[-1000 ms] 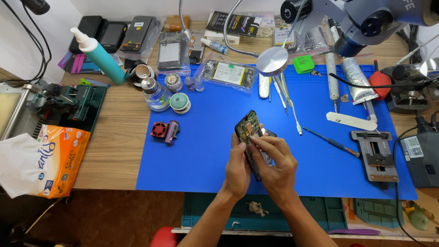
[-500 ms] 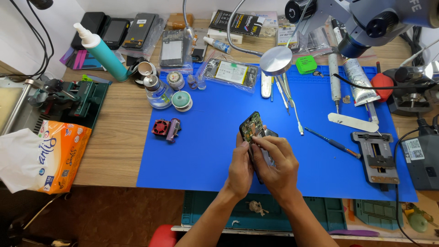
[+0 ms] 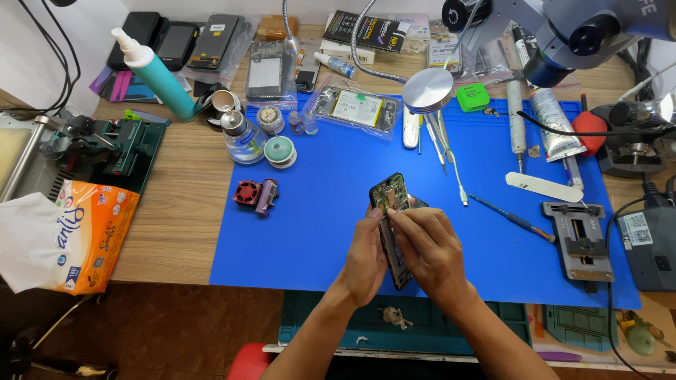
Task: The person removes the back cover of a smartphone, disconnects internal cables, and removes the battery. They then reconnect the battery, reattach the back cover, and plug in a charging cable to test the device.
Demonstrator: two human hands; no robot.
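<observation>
Several clear bags lay along the far edge of the desk [image 3: 176, 211]: one [image 3: 357, 109] at the far edge of the blue mat [image 3: 317, 225] held a flat pale part with a green patch, another [image 3: 266, 69] held a dark phone-sized board, and two more toward the far left corner held dark phones. Small round tins [image 3: 280, 150] and a glass bottle [image 3: 241, 137] stood by the mat's far left corner, their contents too small for me to tell. A teal squeeze bottle [image 3: 156, 74] leaned beside them, and an orange tissue pack [image 3: 81, 236] lay at the desk's left edge.

I saw both forearms come up from the near edge, meeting over the middle of the mat. My left hand [image 3: 365, 257] cupped the opened phone [image 3: 391, 204] from its left side, thumb along the edge. My right hand [image 3: 431, 250] lay over the phone's right side, its fingers [image 3: 401, 217] pressed together with the tips on the exposed upper part; whether they pinched a small piece I could not tell.

The phone was held just above the mat, tilted, open side facing me. Its long axis ran from the near edge toward the far edge, leaning slightly left, with the top end pointing away from me.
</observation>
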